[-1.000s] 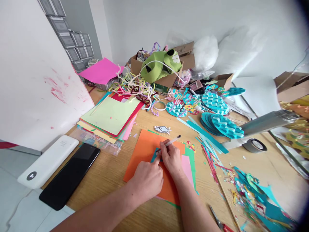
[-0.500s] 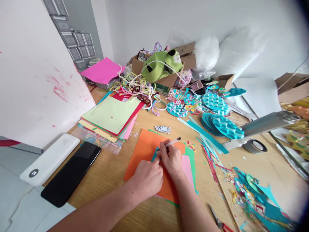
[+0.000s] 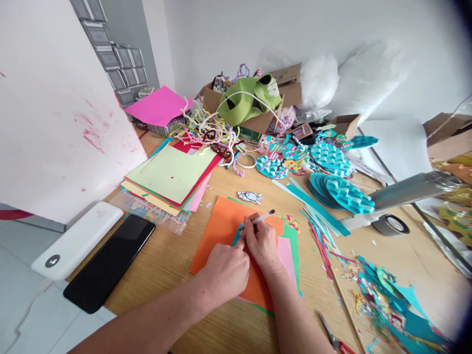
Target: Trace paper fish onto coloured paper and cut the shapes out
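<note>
My right hand (image 3: 262,243) is closed around a pen (image 3: 265,215), its back end pointing up and to the right. The writing tip is hidden near my fingers. Beside it my left hand (image 3: 225,270) is curled, with its index finger pressing a small piece of blue paper (image 3: 236,237). That piece lies on an orange sheet (image 3: 216,231), mostly covered by my hands. Pink paper (image 3: 285,255) and green paper (image 3: 293,246) stick out from under the orange sheet. Just beyond its far edge lies a fish cutout (image 3: 250,197) with dark outlines.
Left stand a paper stack (image 3: 177,172), a black phone (image 3: 110,263) and a white power bank (image 3: 79,241). Scissors (image 3: 334,339), a thin stick (image 3: 346,305) and paper scraps (image 3: 391,300) lie right. Blue wavy discs (image 3: 348,194), a metal bottle (image 3: 413,189) and tape (image 3: 391,223) sit farther back.
The whole view has shifted very slightly. Both hands, the pen and the papers keep nearly the same places.
</note>
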Demonstrator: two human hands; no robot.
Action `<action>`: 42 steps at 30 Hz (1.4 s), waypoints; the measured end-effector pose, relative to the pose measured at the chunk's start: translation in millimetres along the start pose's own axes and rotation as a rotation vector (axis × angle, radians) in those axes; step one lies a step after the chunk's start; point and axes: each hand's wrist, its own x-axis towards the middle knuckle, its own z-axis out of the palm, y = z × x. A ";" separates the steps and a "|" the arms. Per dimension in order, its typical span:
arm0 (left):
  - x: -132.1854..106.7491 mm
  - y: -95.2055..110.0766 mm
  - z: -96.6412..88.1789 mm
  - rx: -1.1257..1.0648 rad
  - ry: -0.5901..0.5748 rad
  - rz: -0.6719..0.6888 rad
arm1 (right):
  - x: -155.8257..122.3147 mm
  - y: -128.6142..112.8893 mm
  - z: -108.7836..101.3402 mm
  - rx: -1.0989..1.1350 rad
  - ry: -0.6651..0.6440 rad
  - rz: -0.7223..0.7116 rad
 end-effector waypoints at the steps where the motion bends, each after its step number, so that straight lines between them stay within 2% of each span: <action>1: 0.4 0.0 0.0 -0.002 -0.010 -0.001 | 0.0 0.1 0.1 0.003 0.000 0.001; 12: 0.4 0.7 -1.0 0.033 -0.029 -0.004 | -1.2 1.2 0.9 0.040 -0.041 0.037; 30: 0.9 0.9 -2.5 0.012 -0.048 -0.022 | -2.4 0.6 0.5 0.016 -0.046 0.005; 37: 0.3 -0.4 1.5 0.013 -0.005 -0.002 | -2.6 1.5 1.1 0.008 -0.049 -0.004; 42: -1.1 -0.8 3.8 0.042 -0.033 0.040 | -2.8 1.2 -0.4 0.004 -0.059 -0.005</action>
